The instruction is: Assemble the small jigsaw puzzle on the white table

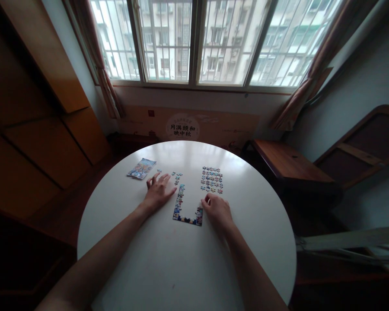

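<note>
A partly joined jigsaw puzzle [187, 219] lies on the white round table, its edge pieces forming a U with the open side away from me. My left hand [158, 190] rests left of the puzzle, fingers spread and nothing visible in them. Close to its fingertips lie a few loose puzzle pieces [177, 178]. At the top of the puzzle's right side, my right hand [218, 209] has its thumb and forefinger pinched together; whatever may be between them is too small to make out. Beyond that hand, several loose pieces [212, 179] are set out in rows.
A colourful picture sheet [141, 168] lies at the table's far left. The round white table [142, 263] fills the middle. To the right stand a wooden bench [282, 160] and a wooden chair-like frame [359, 157]. Barred windows [168, 47] are behind, with orange-brown cabinets [48, 147] on the left.
</note>
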Demonstrator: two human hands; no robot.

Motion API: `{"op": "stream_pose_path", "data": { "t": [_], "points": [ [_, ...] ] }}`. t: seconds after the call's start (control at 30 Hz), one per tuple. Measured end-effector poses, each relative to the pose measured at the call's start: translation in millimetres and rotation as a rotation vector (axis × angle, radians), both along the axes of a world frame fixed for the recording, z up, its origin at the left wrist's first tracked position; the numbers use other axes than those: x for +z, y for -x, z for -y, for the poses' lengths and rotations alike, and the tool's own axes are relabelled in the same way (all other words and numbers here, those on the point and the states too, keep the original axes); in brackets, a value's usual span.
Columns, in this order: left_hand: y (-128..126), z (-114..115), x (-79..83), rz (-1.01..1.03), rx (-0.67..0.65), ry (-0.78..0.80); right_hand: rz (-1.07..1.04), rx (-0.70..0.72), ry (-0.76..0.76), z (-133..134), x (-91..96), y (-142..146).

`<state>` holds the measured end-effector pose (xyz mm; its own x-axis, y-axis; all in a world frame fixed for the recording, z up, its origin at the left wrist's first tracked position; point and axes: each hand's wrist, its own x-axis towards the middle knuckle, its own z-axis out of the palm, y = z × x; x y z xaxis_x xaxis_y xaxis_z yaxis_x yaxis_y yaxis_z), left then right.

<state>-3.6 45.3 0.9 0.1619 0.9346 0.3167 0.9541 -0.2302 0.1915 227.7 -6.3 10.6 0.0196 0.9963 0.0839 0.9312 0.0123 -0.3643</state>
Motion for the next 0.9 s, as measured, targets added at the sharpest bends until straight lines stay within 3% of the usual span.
{"op": "stream_pose_path", "data": {
  "t": [0.13, 0.47, 0.63, 0.9],
  "points": [
    [0.9, -1.1, -1.7, -0.018, -0.043, 0.029, 0.001, -0.005, 0.010, -0.2, 0.7, 0.3],
    [2.7, -3.2, -1.2, 0.119, -0.089, -0.098, -0.022, -0.005, 0.020, -1.2, 1.8, -0.4],
    [1.6, 0.9, 0.8, 0.085, -0.006, -0.225, -0.030, 0.006, 0.010, -0.7, 1.2, -1.3],
    [1.5, 1.4, -0.2, 0.111, -0.028, -0.163, -0.029, 0.002, 0.016, -1.0, 2.0, -0.8]
  ]
}}
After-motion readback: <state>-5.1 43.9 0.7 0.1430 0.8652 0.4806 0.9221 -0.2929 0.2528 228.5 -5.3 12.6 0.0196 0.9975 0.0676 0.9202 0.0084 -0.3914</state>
